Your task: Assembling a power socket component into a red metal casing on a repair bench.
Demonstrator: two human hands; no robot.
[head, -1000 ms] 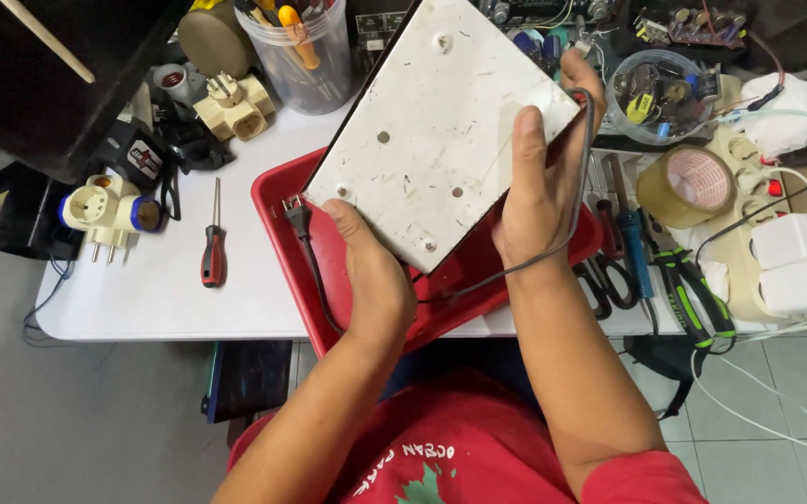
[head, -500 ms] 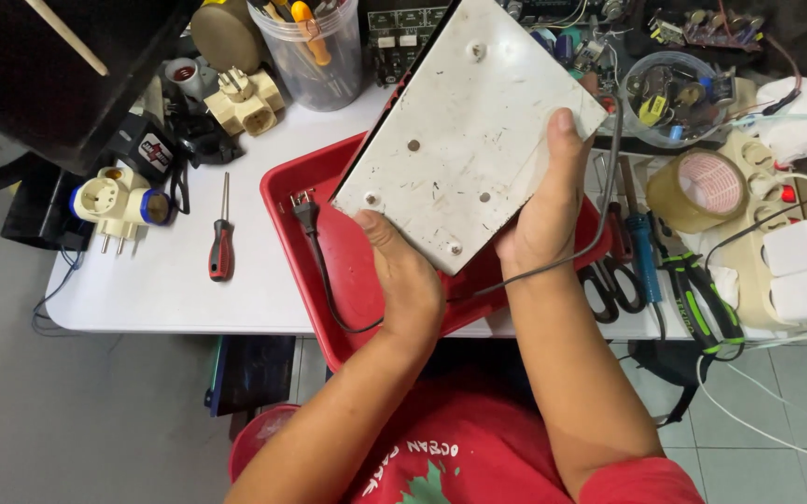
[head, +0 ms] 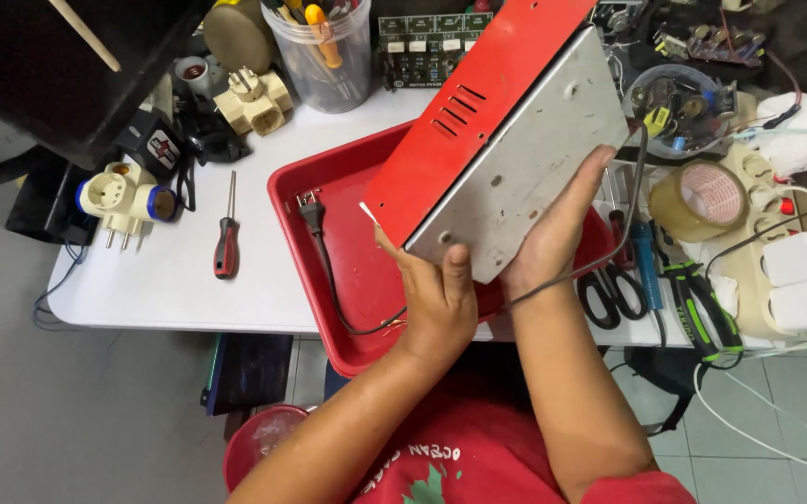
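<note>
Your left hand [head: 436, 308] has its grip closed on the near corner of the red metal box [head: 497, 140]; your right hand [head: 557, 229] clasps its grey underside. The box tilts above the red tray [head: 329, 187], the screwdriver [head: 227, 233] lying left of that tray on the bench [head: 161, 280].

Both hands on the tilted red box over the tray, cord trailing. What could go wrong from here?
1. The red metal box is held tilted by the left hand and right hand at its lower end only; it could slip into the red tray.
2. Its black cord runs under the box and across the right wrist; it may snag.
3. The scissors lie just beside the right forearm and could be knocked.
</note>
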